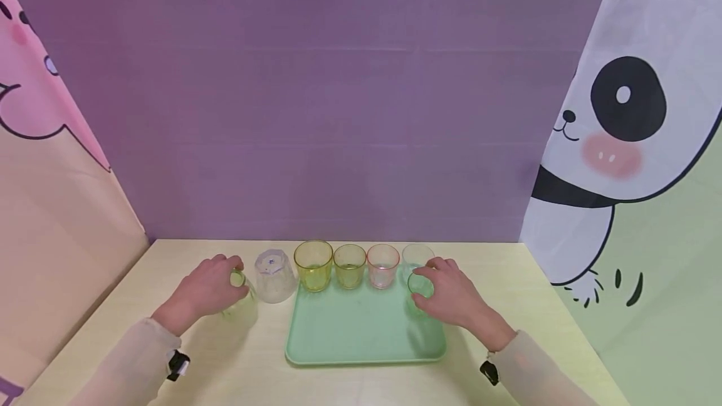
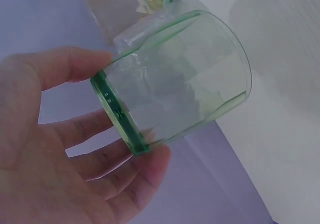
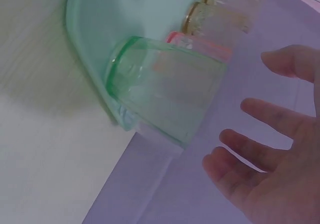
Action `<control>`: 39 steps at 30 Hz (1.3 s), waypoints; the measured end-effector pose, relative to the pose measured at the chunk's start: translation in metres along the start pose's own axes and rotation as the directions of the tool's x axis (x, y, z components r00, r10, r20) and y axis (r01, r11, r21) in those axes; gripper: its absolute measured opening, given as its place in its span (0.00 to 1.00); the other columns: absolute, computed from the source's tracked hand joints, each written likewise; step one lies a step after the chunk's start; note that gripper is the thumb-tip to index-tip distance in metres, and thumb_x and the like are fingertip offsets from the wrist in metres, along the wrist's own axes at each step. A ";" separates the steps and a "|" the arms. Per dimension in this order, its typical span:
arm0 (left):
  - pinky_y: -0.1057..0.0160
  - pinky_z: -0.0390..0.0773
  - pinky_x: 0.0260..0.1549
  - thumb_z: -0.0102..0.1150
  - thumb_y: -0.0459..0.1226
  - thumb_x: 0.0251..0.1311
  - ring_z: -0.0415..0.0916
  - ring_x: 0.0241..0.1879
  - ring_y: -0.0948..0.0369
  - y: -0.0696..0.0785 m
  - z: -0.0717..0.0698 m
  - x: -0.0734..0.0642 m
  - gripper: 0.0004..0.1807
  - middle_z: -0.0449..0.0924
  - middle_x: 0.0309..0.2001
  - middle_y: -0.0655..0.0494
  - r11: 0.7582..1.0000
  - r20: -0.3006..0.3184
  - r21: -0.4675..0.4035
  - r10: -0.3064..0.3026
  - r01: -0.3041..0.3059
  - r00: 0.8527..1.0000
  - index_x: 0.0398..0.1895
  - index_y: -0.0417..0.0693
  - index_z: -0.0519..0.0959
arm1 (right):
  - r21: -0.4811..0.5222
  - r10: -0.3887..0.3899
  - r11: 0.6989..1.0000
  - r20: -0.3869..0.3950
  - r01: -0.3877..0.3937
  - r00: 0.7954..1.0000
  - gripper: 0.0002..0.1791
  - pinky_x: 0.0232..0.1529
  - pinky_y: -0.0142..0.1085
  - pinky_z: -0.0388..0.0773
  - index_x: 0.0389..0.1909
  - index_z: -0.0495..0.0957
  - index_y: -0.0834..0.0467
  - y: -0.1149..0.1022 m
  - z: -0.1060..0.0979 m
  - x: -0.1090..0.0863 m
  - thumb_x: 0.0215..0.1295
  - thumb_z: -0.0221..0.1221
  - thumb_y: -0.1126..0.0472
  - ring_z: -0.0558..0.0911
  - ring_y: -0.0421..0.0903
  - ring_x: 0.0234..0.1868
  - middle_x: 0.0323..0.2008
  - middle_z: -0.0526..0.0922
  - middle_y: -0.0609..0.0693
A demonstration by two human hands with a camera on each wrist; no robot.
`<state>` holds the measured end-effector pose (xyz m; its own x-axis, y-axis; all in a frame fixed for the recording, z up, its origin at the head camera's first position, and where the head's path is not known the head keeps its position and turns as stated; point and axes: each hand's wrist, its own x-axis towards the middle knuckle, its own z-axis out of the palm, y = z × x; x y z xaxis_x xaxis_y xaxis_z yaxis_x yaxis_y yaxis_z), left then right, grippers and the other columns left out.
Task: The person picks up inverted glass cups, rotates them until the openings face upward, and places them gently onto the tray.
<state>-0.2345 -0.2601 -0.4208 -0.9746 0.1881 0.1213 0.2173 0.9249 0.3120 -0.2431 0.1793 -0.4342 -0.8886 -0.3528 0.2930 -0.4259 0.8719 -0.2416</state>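
My left hand (image 1: 205, 286) pinches the thick base of a green-tinted clear cup (image 2: 175, 78), thumb on one side and fingers on the other. The cup is mouth down, left of the tray; whether its rim touches the table I cannot tell. My right hand (image 1: 451, 293) hovers over the right side of the green tray (image 1: 366, 331), thumb and fingers spread. Just below it another green-tinted cup (image 3: 165, 88) stands mouth up on the tray; the right wrist view shows the fingertips apart from it.
Along the tray's back edge stand a large yellow cup (image 1: 313, 268), a smaller yellowish cup (image 1: 350, 268), a pink-rimmed cup (image 1: 383, 268) and a clear cup (image 1: 418, 253). An upside-down clear cup (image 1: 274, 281) sits left of the tray. A purple backdrop (image 1: 338, 111) rises behind the table.
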 end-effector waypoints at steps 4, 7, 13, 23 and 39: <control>0.44 0.79 0.34 0.65 0.42 0.57 0.77 0.42 0.44 0.009 -0.003 -0.002 0.24 0.78 0.44 0.42 1.000 -0.016 -0.013 0.024 -0.024 1.000 0.52 0.35 0.78 | 0.050 -0.013 0.999 -0.026 0.014 1.000 0.22 0.47 0.49 0.78 0.54 0.84 0.59 -0.003 0.000 -0.002 0.59 0.65 0.56 0.74 0.55 0.53 0.50 0.78 0.51; 0.45 0.79 0.35 0.65 0.42 0.57 0.77 0.42 0.45 0.017 -0.005 -0.004 0.24 0.78 0.44 0.43 0.999 -0.030 -0.023 0.043 -0.044 0.999 0.52 0.35 0.78 | 0.103 -0.015 0.995 -0.046 0.020 0.999 0.20 0.47 0.48 0.78 0.53 0.84 0.57 -0.007 0.000 -0.005 0.59 0.65 0.56 0.74 0.52 0.54 0.50 0.79 0.49; 0.43 0.78 0.38 0.64 0.41 0.57 0.78 0.42 0.44 0.026 -0.005 -0.007 0.23 0.78 0.43 0.43 0.997 -0.059 -0.033 0.067 -0.069 0.996 0.52 0.35 0.79 | 0.198 -0.010 0.980 -0.100 0.030 0.995 0.18 0.51 0.49 0.78 0.52 0.84 0.53 -0.014 0.006 -0.010 0.61 0.66 0.56 0.75 0.49 0.57 0.53 0.79 0.45; 0.42 0.78 0.43 0.65 0.42 0.60 0.79 0.43 0.44 0.036 0.000 -0.009 0.22 0.80 0.44 0.41 0.987 -0.136 -0.106 0.102 -0.117 0.985 0.50 0.34 0.79 | 0.423 -0.009 0.902 -0.164 0.079 0.986 0.19 0.51 0.45 0.80 0.53 0.84 0.55 -0.017 0.012 -0.014 0.60 0.67 0.61 0.80 0.48 0.51 0.50 0.82 0.43; 0.42 0.76 0.49 0.63 0.44 0.64 0.78 0.49 0.47 0.049 0.015 -0.020 0.22 0.80 0.49 0.46 0.968 -0.223 -0.223 0.062 -0.113 0.973 0.56 0.38 0.79 | 0.672 0.047 0.740 -0.017 -0.024 0.999 0.22 0.54 0.45 0.81 0.57 0.80 0.60 -0.022 0.020 -0.018 0.63 0.68 0.60 0.81 0.48 0.51 0.53 0.83 0.51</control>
<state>-0.2054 -0.2136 -0.4221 -0.9226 0.1666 0.3478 0.3325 0.8006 0.4985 -0.2208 0.1595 -0.4527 -0.9048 -0.3053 0.2969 -0.4085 0.4253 -0.8076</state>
